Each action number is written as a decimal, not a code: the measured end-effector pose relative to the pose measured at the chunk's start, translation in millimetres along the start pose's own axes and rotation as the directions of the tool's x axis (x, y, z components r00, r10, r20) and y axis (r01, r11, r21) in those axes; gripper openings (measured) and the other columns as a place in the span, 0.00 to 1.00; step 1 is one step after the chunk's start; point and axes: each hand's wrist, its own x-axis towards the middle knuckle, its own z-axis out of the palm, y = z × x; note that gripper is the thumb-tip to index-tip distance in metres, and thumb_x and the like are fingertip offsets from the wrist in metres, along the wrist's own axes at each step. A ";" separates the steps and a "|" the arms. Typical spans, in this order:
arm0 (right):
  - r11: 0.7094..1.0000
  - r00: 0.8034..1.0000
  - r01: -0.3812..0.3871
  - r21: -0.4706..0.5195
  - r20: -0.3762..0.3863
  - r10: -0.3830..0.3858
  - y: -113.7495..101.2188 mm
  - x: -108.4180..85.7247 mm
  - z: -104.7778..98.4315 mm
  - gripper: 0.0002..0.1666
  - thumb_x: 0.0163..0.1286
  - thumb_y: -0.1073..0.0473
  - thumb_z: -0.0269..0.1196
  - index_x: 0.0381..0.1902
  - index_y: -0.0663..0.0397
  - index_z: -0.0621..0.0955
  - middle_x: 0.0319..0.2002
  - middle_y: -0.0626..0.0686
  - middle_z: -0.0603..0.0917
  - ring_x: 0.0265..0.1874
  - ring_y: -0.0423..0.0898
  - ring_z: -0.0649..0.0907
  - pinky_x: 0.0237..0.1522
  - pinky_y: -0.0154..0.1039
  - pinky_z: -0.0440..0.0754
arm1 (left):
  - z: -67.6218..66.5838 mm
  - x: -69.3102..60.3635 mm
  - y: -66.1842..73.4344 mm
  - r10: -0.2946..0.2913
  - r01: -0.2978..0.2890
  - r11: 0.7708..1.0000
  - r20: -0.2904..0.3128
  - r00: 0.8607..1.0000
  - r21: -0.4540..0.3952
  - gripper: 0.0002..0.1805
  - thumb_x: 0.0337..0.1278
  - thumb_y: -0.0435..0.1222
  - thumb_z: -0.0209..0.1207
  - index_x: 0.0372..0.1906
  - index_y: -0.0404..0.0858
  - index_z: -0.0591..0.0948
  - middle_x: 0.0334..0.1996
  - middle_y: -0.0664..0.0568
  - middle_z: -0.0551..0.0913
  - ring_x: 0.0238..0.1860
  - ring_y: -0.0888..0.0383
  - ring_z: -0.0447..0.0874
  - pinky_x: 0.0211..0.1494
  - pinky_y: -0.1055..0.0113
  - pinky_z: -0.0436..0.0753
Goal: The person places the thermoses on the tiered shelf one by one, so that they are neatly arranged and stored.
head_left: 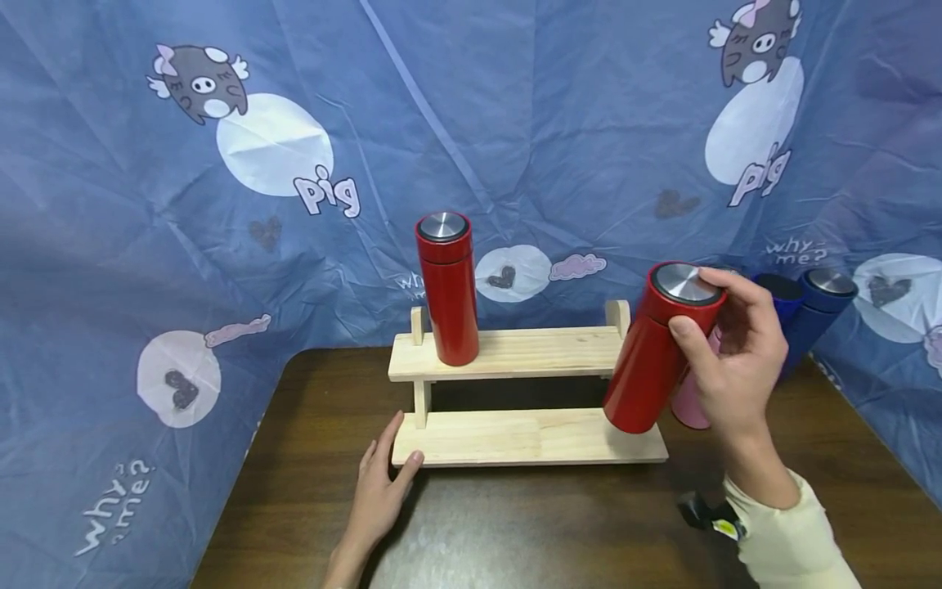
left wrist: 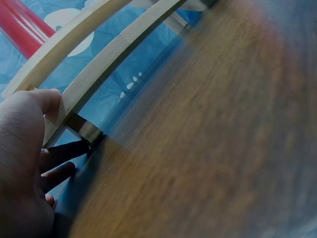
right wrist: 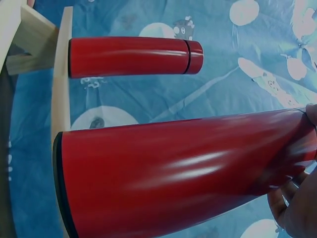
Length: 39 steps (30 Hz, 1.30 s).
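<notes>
My right hand (head_left: 743, 352) grips a red thermos (head_left: 643, 368) near its steel-topped lid. The thermos tilts, its base in front of the right end of a two-tier wooden rack (head_left: 530, 433); in the right wrist view its body (right wrist: 173, 173) fills the foreground. With thumb and fingers, my left hand (head_left: 379, 491) holds the left end of the rack's lower board. The left wrist view shows that thumb (left wrist: 47, 101) against the board, with other fingers beneath. A second red thermos (head_left: 450, 294) stands upright on the left part of the upper board.
Behind my right hand are blue thermoses (head_left: 817, 311) and a pink one (head_left: 690, 405), partly hidden. The rack stands on a dark wooden table (head_left: 515, 532). Blue printed cloth (head_left: 471, 106) hangs behind and around the table.
</notes>
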 end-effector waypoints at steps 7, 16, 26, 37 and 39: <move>1.000 0.999 0.014 -0.012 0.033 -0.014 2.2 9.5 14.2 0.39 0.71 0.54 0.80 0.66 0.78 0.79 0.57 0.54 0.89 0.54 0.49 0.89 0.60 0.31 0.87 | 0.2 0.0 0.4 -0.012 0.012 1.000 0.002 1.000 0.001 0.39 0.81 0.46 0.65 0.87 0.42 0.66 0.85 0.43 0.67 0.85 0.27 0.58 0.87 0.28 0.46; 1.000 0.996 0.001 -0.011 0.091 0.000 3.8 17.1 32.1 0.39 0.73 0.50 0.78 0.68 0.74 0.79 0.58 0.53 0.88 0.55 0.50 0.88 0.61 0.33 0.87 | 0.1 0.8 0.1 -0.026 0.026 1.000 0.007 1.000 0.003 0.39 0.81 0.47 0.64 0.88 0.43 0.66 0.85 0.43 0.67 0.85 0.26 0.56 0.87 0.28 0.46; 0.999 0.997 -0.026 0.031 0.074 0.023 8.2 20.7 60.6 0.34 0.73 0.54 0.77 0.68 0.70 0.81 0.59 0.53 0.88 0.55 0.52 0.87 0.59 0.38 0.84 | -1.4 0.8 -2.7 -0.006 0.007 1.000 -0.004 1.000 0.006 0.39 0.81 0.46 0.64 0.87 0.42 0.66 0.85 0.43 0.67 0.84 0.27 0.59 0.87 0.28 0.47; 0.997 0.996 -0.008 0.070 0.086 0.002 20.3 22.9 86.4 0.30 0.71 0.62 0.73 0.68 0.69 0.81 0.58 0.51 0.87 0.53 0.51 0.87 0.55 0.38 0.85 | -0.5 -0.7 0.1 -0.024 0.024 1.000 0.004 1.000 0.017 0.38 0.81 0.47 0.64 0.87 0.44 0.66 0.85 0.43 0.68 0.84 0.23 0.55 0.84 0.24 0.49; 0.996 0.996 -0.024 0.085 0.090 0.016 21.5 22.4 90.5 0.30 0.72 0.62 0.74 0.67 0.68 0.82 0.58 0.51 0.87 0.53 0.51 0.87 0.56 0.38 0.85 | -0.4 -1.0 1.1 -0.036 0.036 0.999 0.007 0.999 0.019 0.38 0.81 0.48 0.64 0.87 0.45 0.66 0.85 0.43 0.68 0.84 0.21 0.52 0.83 0.22 0.50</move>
